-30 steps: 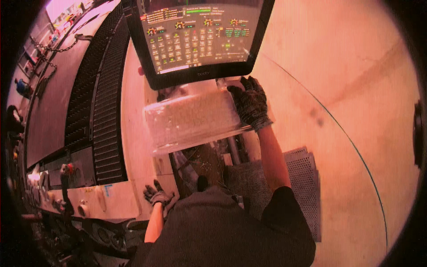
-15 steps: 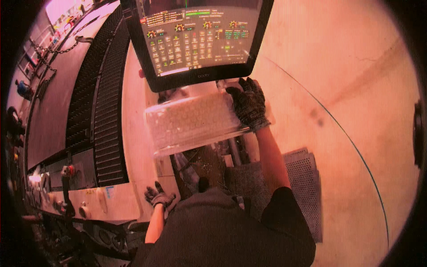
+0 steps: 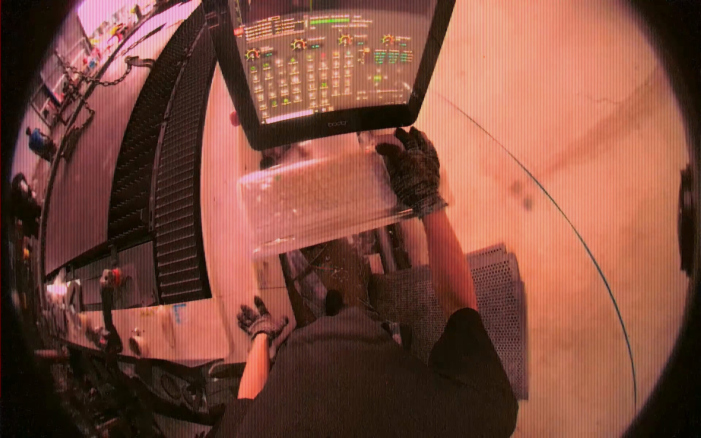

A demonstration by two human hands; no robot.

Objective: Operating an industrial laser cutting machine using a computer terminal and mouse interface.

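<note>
A keyboard (image 3: 318,197) lies under a clear plastic cover, tilted across the area in front of me. My right hand (image 3: 415,174), in a dark knit glove, rests over its right end. The fingers of that hand are bent together and point toward the monitor; whatever lies beneath the palm is hidden. Just beyond the keyboard stands a black-framed monitor (image 3: 336,128) with a lit screen of dials and icon rows. Lower left, my gloved left hand (image 3: 261,320) lies with spread fingers on a pale machine panel (image 3: 223,241) and holds nothing.
To the left, black ribbed covers (image 3: 179,182) run along the machine, with a chain (image 3: 109,82) past them. A perforated metal step (image 3: 500,306) sits under my right arm. A thin dark cable (image 3: 577,226) curves across the floor at right.
The view has shifted very slightly, so the monitor and my right hand appear a little further right. Both hands keep their places and poses.
</note>
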